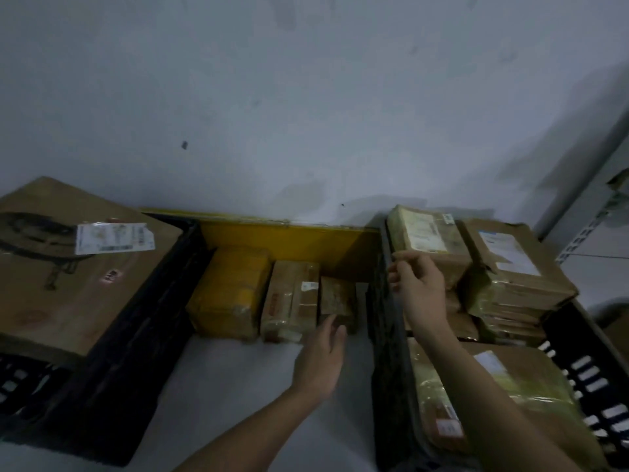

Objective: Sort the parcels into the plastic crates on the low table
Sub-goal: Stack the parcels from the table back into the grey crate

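Three parcels stand in a row on the pale table between two black crates: a yellow parcel (pixel 228 290), a taped brown parcel (pixel 289 301) and a small brown parcel (pixel 335 298). My left hand (pixel 321 359) reaches toward the small brown parcel, fingers apart and touching its front. My right hand (pixel 417 287) hovers over the left wall of the right black crate (pixel 384 335), fingers loosely curled, holding nothing. That crate holds several stacked brown parcels (pixel 507 270). The left black crate (pixel 136 335) carries a large flat cardboard box (pixel 68 284) with a white label.
A yellow board (pixel 289 240) stands against the grey wall behind the row of parcels. A metal shelf upright (pixel 592 229) rises at the far right. Bare table surface (pixel 238 386) lies in front of the parcels.
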{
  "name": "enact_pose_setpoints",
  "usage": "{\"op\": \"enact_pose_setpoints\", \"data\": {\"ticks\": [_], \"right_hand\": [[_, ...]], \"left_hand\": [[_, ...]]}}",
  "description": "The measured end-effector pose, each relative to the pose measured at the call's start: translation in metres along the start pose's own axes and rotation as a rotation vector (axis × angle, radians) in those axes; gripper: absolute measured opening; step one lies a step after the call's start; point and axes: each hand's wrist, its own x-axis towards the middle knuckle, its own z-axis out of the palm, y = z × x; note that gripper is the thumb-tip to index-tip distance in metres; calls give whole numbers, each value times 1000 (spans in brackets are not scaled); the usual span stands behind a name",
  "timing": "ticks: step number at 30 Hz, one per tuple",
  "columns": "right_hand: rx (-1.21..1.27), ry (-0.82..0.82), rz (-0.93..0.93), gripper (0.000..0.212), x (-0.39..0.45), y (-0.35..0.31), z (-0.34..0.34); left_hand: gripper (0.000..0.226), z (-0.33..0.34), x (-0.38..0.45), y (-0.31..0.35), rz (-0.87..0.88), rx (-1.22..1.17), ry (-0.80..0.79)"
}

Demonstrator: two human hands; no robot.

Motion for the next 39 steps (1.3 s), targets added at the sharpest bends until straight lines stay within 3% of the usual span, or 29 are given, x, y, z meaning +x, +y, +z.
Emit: {"op": "enact_pose_setpoints", "data": {"ticks": [2,7,13,16,19,23,29,33,39], "right_hand": [[-94,-144,53,16,0,-3,25],[-233,-385,242,16,-10,22,106],[-226,-542,473,16,-20,55,185],[-168,-529,580,13,-19,69,219],[-172,-493,587,32,-17,85,247],[-118,-496,622,40,-25,94,268],[-69,-546,678,52,-39,100,279],[7,-452,610,50,-40,93,272],[150,-247,538,31,-41,73,247]], "left_hand": [[39,-28,8,-29,-88,17,119],[53,-111,23,-77,-223,30,431],[72,-189,38,-115,-394,-158,456],[81,-205,46,-134,-449,-240,395],[86,-209,58,-148,-479,-259,352],[90,-211,73,-156,-524,-319,275],[79,-215,78,-157,-533,-447,237],[62,-215,69,-145,-432,-488,314],[66,-209,44,-100,-205,-381,384]]}}
